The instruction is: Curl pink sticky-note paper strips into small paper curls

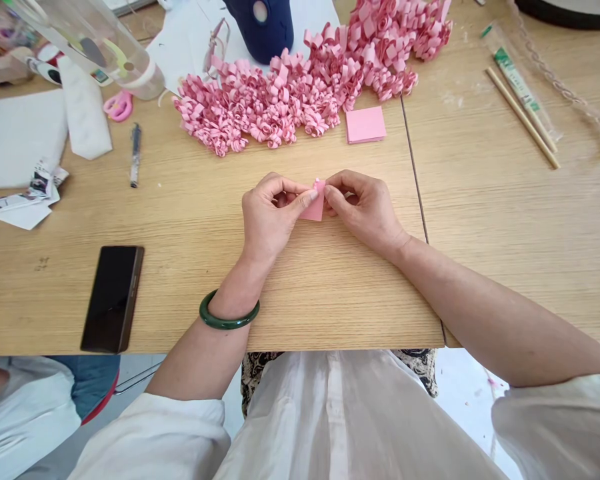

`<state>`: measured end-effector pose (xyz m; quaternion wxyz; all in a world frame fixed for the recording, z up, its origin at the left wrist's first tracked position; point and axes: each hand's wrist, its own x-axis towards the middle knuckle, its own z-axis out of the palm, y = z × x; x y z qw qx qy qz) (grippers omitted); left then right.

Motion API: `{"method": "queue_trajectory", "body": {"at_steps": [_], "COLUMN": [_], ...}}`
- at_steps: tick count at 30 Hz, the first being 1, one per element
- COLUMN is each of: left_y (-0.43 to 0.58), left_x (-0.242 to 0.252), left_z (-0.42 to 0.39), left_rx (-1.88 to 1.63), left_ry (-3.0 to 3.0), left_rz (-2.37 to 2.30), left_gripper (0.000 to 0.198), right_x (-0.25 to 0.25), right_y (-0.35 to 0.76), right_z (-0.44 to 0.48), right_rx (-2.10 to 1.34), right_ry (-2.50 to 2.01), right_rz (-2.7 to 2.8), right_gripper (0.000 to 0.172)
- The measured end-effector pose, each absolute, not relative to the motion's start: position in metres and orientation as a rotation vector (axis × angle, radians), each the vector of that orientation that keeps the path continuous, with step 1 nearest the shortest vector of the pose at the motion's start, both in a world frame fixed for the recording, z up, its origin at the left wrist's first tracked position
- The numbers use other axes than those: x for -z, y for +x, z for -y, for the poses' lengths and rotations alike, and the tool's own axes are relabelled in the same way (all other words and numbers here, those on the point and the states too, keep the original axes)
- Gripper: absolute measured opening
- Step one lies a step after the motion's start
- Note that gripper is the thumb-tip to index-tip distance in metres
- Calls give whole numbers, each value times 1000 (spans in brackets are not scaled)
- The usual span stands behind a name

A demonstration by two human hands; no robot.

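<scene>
A small pink paper piece (314, 208) is held over the table between my two hands, its upper edge curled or cut into small strips. My left hand (275, 208) pinches it from the left with thumb and fingertips. From the right, my right hand (363, 205) has its thumb and index finger closed at the paper's upper right edge. Beyond them lies a stack of pink paper (365, 125). Next to that stack, a long heap of curled pink paper flowers (280, 100) stretches across the back of the table.
A black phone (111, 298) lies at the left, with a pen (135, 155) and pink scissors (119, 106) farther back. A dark blue object (263, 30) stands behind the flowers. Wooden sticks (523, 117) lie at the right. Another person's leg shows at lower left.
</scene>
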<state>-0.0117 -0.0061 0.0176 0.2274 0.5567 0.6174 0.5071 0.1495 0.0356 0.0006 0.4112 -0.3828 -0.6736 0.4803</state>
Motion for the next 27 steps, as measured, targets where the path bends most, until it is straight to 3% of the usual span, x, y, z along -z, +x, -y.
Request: {"method": "queue_trajectory", "body": {"at_steps": [7,14,22,27], "left_y": [-13,-11,-11,-12], "left_x": [-15,-19,-17,-17], "left_z": [5,7,8,8], "left_rx": [-1352,-1454,-1374,-1353], "left_ry": [1530,1497,1606,1622], "left_rz": [-1659,-1594,-1534,-1574], "left_gripper": [23,29,7,6], "right_x": [-3,-1,-2,-2], "right_y": [150,150,150,150], "right_z": [-38,-38,-39,-39], "right_rx": [-1229,-1256,-1266,-1250], "right_ry": [-928,-955,-942,-945], "right_rz": [1679,1615,1614,1614], "right_gripper": [39,36,38,37]}}
